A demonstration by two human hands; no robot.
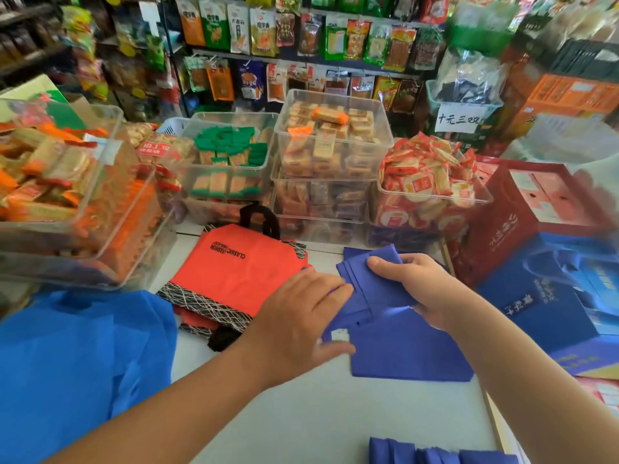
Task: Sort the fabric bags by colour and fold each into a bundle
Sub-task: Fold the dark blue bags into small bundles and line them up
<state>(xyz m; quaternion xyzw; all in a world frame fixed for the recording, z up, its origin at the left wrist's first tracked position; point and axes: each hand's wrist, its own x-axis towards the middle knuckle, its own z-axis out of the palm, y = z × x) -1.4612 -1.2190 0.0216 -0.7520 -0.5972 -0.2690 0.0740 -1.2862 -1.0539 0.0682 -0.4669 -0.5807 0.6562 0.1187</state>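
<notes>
Folding step: my right hand (425,289) grips the turned-over flap of the dark blue bag (402,349); my left hand (301,319) presses it flat, fingers straight. Next, I judge: another square fold.

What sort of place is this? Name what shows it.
Probably a small grocery or snack shop: hanging snack packets, clear tubs of wrapped biscuits, and a handwritten sign on a bin.

your one head camera looks forward and down from close above the near edge of the counter (301,413), facing the snack shelves (294,59).
</notes>
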